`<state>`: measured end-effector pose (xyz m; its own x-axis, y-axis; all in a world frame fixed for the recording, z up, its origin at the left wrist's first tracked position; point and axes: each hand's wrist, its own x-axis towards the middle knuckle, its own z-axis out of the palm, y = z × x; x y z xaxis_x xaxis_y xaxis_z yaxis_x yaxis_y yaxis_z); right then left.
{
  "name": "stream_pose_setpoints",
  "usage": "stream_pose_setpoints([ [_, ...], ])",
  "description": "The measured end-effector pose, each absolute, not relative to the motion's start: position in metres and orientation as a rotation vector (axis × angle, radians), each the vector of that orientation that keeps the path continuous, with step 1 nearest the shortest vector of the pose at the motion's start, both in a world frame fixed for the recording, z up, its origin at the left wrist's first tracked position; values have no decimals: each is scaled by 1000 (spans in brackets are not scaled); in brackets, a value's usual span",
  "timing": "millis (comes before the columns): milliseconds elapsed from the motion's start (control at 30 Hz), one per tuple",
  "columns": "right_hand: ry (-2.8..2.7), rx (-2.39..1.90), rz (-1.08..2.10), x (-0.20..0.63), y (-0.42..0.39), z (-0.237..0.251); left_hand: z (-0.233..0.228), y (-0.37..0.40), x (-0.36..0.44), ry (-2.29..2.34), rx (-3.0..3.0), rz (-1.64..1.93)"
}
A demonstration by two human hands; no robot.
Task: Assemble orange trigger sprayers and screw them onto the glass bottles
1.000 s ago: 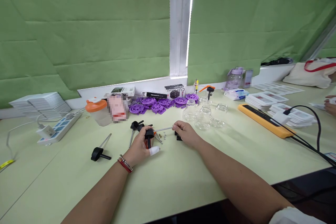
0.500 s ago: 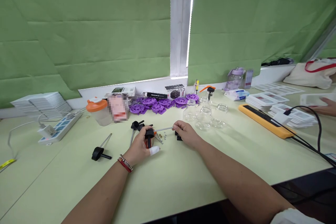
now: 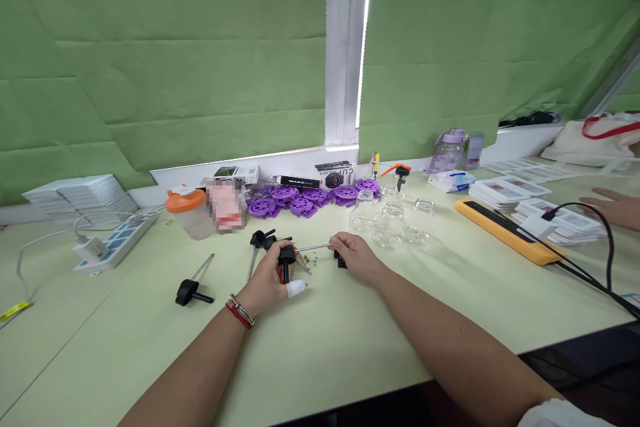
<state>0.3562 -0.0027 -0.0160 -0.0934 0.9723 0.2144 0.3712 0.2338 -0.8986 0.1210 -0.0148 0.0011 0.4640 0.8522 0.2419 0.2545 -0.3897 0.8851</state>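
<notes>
Black round piece (image 3: 287, 255) with a short black arm and a thin metal rod (image 3: 314, 248). Sits in the front of the left hand (image 3: 263, 284), with thumb and fingers curled around the black part. Points its arm down, close to the thumb's white wrap (image 3: 297, 289). Sticks its rod out sideways, all the way to the right hand (image 3: 353, 255). Pinched there at the far tip, between thumb and fingers.

Just behind the left hand, more black pieces (image 3: 258, 238). Out to the left, well apart, a matching black piece (image 3: 187, 292) on the table (image 3: 320, 353). Between the hands, tiny metal bits (image 3: 315, 259). Right by the right hand, a small black block (image 3: 341, 261) (partly hidden, so hard to tell its shape).

At the back, a small box (image 3: 334, 175) behind purple round things (image 3: 301, 206). Says "HOLDER", with bigger letters "CU" beside it. Next to that, a long black box (image 3: 299, 182) with white letters, too small to read. Farther left, a pink thing (image 3: 225, 207), too blurry to read.
</notes>
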Motion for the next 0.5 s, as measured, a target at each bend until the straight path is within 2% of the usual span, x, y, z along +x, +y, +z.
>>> stream_pose_setpoints([
  [500,-1607,-1240,835,357,-4,-14,-2,-14,119,959,1942,945],
])
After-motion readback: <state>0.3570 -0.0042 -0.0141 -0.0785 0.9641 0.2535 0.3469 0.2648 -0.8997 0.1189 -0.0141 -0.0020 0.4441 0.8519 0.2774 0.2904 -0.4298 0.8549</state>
